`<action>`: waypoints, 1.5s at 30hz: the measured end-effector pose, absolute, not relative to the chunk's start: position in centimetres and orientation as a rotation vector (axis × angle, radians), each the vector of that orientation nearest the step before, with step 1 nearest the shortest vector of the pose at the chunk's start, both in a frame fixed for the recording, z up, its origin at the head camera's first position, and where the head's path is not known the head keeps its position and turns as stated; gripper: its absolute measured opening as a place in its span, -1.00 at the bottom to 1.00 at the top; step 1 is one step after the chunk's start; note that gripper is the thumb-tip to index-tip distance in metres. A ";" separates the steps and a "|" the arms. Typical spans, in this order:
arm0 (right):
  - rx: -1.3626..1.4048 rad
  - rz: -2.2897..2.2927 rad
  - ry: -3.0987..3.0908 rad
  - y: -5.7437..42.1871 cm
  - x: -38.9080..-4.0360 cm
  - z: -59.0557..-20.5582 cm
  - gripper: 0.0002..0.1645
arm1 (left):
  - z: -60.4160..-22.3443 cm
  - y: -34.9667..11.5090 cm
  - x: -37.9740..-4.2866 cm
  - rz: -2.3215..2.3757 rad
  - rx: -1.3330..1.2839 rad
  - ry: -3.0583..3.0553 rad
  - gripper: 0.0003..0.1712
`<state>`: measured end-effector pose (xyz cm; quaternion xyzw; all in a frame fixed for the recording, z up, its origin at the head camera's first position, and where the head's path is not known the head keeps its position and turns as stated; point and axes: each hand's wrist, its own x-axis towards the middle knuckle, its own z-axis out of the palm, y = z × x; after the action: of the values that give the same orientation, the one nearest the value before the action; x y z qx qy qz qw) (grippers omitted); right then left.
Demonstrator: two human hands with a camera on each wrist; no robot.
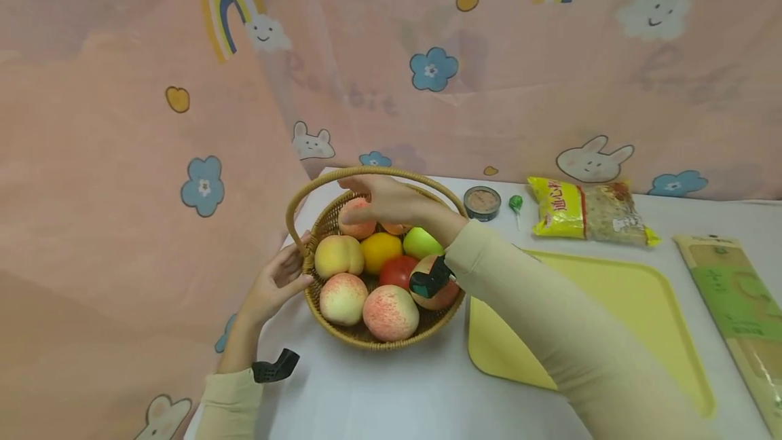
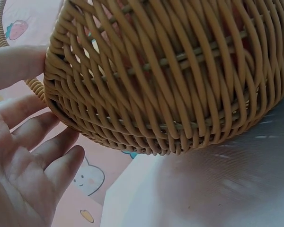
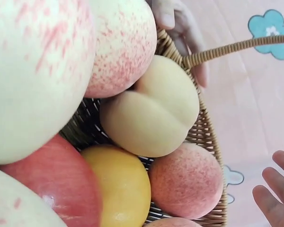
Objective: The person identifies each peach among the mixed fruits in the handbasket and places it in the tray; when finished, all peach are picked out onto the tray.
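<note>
A woven wicker basket (image 1: 360, 343) with an arched handle (image 1: 379, 171) stands on the white table, filled with several fruits. Peaches (image 1: 391, 313), a yellow-orange fruit (image 1: 381, 252), a red fruit (image 1: 397, 271) and a green fruit (image 1: 423, 243) lie inside. My left hand (image 1: 273, 285) grips the basket's left side by the handle's base, thumb and fingers at the rim in the left wrist view. Above the far part of the basket, beneath the handle, my right hand (image 1: 391, 201) hovers with fingers extended, holding nothing. My right forearm hides part of the basket's right side.
A yellow tray (image 1: 617, 304) lies right of the basket, under my right forearm. Behind it are a round tin (image 1: 482, 203), a green lollipop (image 1: 516, 204) and a yellow snack bag (image 1: 589, 212). A green-labelled flat package (image 1: 733, 297) lies far right. Patterned pink cloth hangs behind.
</note>
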<state>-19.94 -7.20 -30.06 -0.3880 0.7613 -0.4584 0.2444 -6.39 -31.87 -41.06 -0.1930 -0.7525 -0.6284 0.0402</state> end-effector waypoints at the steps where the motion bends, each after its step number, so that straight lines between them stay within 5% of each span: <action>1: -1.062 -1.252 2.066 -7.4 -20.1 -30.3 -0.16 | -41.1 -31.9 -6.4 -1.919 -0.594 -2.309 -0.27; 32: -0.973 -0.954 2.259 -8.0 -22.6 -34.3 -0.04 | -41.4 -32.2 -6.7 -1.861 -0.621 -2.317 -0.27; 45: -1.053 -0.964 2.291 -8.2 -22.3 -34.8 -0.19 | -41.4 -32.3 -6.5 -1.842 -0.604 -2.346 -0.27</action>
<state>-22.28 -8.25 -34.80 -0.3806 0.8281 -0.3484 0.2192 -6.52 -32.25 -41.35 -0.1983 -0.7699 -0.6045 0.0490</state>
